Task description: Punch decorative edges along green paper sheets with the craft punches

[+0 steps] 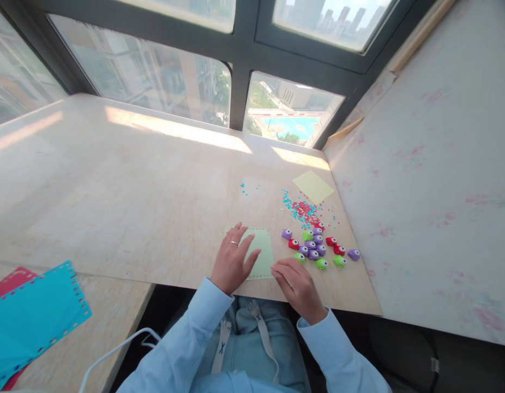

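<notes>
My left hand [233, 261] lies flat with fingers spread on the left part of a pale green paper sheet [262, 252] near the table's front edge. My right hand [295, 284] rests at the sheet's lower right corner, its fingers curled down onto the table; I cannot make out anything in them. Just right of the sheet lies a cluster of several small purple, red and green paper punches [317, 248].
Red and teal paper confetti [302, 210] is scattered behind the punches, with a yellow-green square sheet [313, 186] farther back. Teal [31, 314] and red [11, 281] punched sheets lie at the lower left. A white cable [113, 352] hangs there. Windows line the back; a wall stands at right.
</notes>
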`<state>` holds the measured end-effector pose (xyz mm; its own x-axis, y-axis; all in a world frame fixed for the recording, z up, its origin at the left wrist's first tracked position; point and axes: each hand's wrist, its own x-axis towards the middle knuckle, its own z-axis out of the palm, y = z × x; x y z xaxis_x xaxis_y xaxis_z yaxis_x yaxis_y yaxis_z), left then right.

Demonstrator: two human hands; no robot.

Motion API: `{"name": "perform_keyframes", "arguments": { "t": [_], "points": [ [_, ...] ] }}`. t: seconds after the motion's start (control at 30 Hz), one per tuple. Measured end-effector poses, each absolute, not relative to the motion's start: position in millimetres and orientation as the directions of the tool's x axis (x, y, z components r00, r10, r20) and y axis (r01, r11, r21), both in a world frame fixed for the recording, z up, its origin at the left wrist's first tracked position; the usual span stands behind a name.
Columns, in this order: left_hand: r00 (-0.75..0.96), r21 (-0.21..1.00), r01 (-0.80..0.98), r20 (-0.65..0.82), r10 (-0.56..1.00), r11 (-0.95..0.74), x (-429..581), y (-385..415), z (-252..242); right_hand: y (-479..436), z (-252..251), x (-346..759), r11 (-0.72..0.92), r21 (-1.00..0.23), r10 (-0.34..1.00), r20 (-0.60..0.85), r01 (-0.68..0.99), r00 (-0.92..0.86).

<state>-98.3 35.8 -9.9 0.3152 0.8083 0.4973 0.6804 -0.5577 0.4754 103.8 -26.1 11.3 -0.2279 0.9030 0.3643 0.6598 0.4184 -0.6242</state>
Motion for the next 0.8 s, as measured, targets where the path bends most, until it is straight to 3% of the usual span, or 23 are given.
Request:
{"name": "perform_keyframes", "arguments": {
  "t": [0.1,0.3,0.57,0.8],
  "points": [
    [0.206,0.500,0.716,0.515,0.832,-0.487,-119,32,0,-34,-6,105,0.313,-0.731,0.945,0.301,0.606,-0.125],
    [0.192,0.505,0.758,0.432,0.881,-0.412,-156,33,-15,-35,-16,112,0.220,-0.836,0.964,0.266,0.503,0.021],
    [0.005,0.665,0.700,0.360,0.933,-0.260,-151,54,-26,-45,-24,116,0.116,-0.903,0.939,0.235,0.413,0.249],
    [-0.040,0.722,0.653,0.335,0.942,-0.229,-153,56,-27,-46,-29,113,0.026,-0.897,0.934,0.179,0.441,0.309]
  ]
}}
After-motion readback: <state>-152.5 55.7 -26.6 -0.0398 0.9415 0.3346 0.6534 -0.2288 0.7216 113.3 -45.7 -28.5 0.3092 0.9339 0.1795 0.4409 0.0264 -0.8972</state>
